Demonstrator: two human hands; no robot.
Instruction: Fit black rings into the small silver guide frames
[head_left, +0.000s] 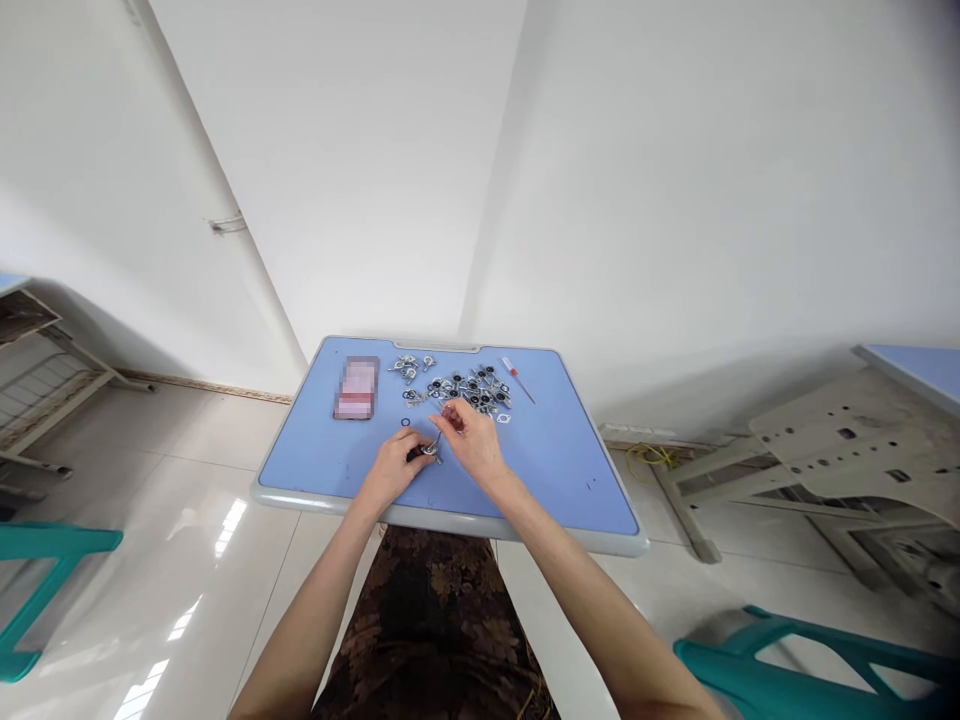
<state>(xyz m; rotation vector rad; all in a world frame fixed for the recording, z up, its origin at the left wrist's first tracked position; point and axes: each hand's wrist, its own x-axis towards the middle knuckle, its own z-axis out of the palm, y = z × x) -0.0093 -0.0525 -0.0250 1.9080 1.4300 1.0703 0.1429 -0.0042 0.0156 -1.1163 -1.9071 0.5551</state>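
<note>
Left hand: pinches a small metal fitting on the blue table.
Right hand: fingertips pinched at its top.
Advice: brace wrists on table, keep fitting low.

Shiny bare-metal fittings are glinting on the matt, smooth blue plastic desk. Around the desk, glossy floor tiles are mirroring the light, and behind it a matt white wall is looking smooth.
</note>
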